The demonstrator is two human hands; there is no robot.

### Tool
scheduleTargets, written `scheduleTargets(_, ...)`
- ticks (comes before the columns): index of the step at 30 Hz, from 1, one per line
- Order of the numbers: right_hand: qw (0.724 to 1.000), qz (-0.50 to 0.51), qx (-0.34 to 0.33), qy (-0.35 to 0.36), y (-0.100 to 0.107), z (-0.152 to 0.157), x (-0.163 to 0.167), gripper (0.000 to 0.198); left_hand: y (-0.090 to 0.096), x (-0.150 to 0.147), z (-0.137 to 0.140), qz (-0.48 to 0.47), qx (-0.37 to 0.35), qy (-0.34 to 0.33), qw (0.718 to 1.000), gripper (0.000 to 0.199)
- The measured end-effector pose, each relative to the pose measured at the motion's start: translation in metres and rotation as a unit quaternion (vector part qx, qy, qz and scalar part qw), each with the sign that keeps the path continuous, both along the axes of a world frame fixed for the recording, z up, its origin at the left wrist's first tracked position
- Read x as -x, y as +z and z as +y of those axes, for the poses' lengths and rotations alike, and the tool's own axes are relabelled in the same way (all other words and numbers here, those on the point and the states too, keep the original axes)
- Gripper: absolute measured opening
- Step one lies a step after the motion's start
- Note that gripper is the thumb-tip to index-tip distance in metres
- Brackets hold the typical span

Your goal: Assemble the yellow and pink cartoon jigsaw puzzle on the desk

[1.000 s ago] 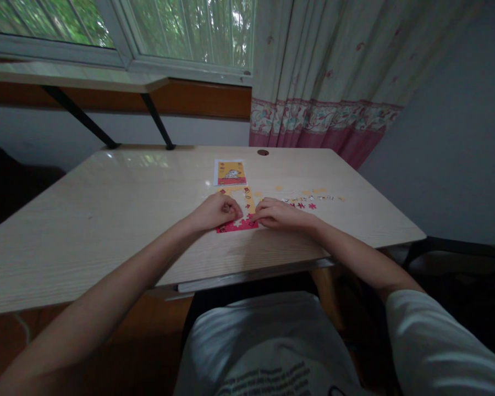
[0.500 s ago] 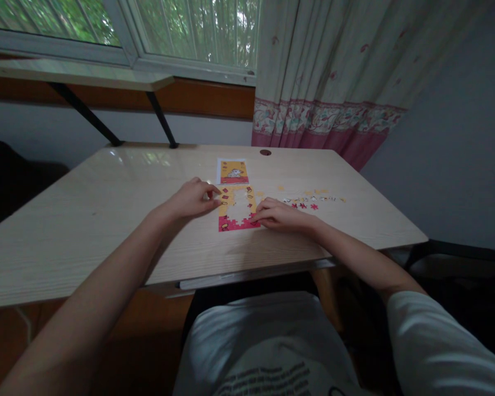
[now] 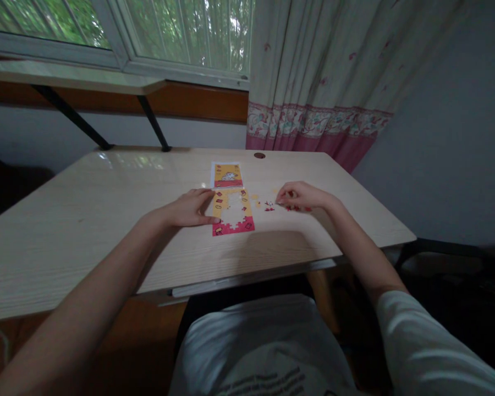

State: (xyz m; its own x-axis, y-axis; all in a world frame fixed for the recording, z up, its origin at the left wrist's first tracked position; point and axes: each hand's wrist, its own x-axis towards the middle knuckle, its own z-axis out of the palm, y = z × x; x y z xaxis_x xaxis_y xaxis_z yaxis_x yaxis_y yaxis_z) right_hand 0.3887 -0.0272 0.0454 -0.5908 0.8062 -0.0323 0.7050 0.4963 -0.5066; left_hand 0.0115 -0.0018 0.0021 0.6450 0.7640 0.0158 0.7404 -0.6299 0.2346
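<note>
A partly assembled jigsaw puzzle (image 3: 232, 226) lies flat on the table, with a yellow upper border, a red bottom strip and a gap in its middle. My left hand (image 3: 190, 209) rests at its left edge, thumb and fingers spread apart and touching the border. Off to the right, my right hand (image 3: 303, 195) is over the loose puzzle pieces (image 3: 269, 205), its thumb and forefinger pinched on a small puzzle piece. That hand hides some of the pieces. Directly behind the puzzle is a picture card (image 3: 227, 175) with a white animal on yellow and red.
The light wooden table (image 3: 107, 220) has a round cable hole (image 3: 259, 155) near its back edge. A raised shelf (image 3: 78, 76) on black supports stands at the back left. Behind the table are a window and a patterned curtain (image 3: 309, 82).
My right hand has left the puzzle's lower right corner and moved right to the loose pieces. My left hand's thumb and fingers have spread wider along the left edge. The view has shifted slightly.
</note>
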Motion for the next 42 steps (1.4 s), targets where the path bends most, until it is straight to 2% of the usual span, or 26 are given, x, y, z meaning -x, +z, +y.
scheduleTargets(3,0.991,-0.095,0.070,-0.066,0.010,0.003,-0.038,0.021,-0.001,0.000,-0.001,-0.005,0.009,0.004,1.000,0.108)
scheduleTargets(7,0.983,-0.155,0.053,-0.087,0.009,0.003,-0.067,0.031,-0.001,-0.001,0.000,-0.002,0.018,0.008,1.000,0.110)
scheduleTargets(11,0.981,-0.165,0.048,-0.087,0.002,0.002,-0.071,0.033,-0.001,-0.002,-0.001,-0.002,0.019,0.019,1.000,0.112)
scheduleTargets(16,0.978,-0.181,0.059,-0.086,-0.004,0.003,-0.069,0.020,0.000,-0.001,-0.002,0.002,0.012,0.004,1.000,0.110)
scheduleTargets(21,0.977,-0.179,0.074,-0.089,-0.005,0.006,-0.073,0.017,-0.001,0.000,-0.001,-0.011,0.007,-0.009,1.000,0.107)
scheduleTargets(32,0.977,-0.160,0.100,-0.105,-0.009,0.008,-0.080,0.031,-0.001,0.000,-0.001,-0.013,-0.004,-0.023,1.000,0.102)
scheduleTargets(37,0.983,-0.109,0.113,-0.095,-0.007,0.005,-0.080,0.036,0.001,-0.002,-0.003,-0.007,0.000,-0.015,1.000,0.104)
scheduleTargets(42,0.982,-0.028,0.172,-0.078,-0.001,-0.001,-0.075,0.040,0.000,-0.002,-0.001,-0.014,0.000,-0.019,1.000,0.103)
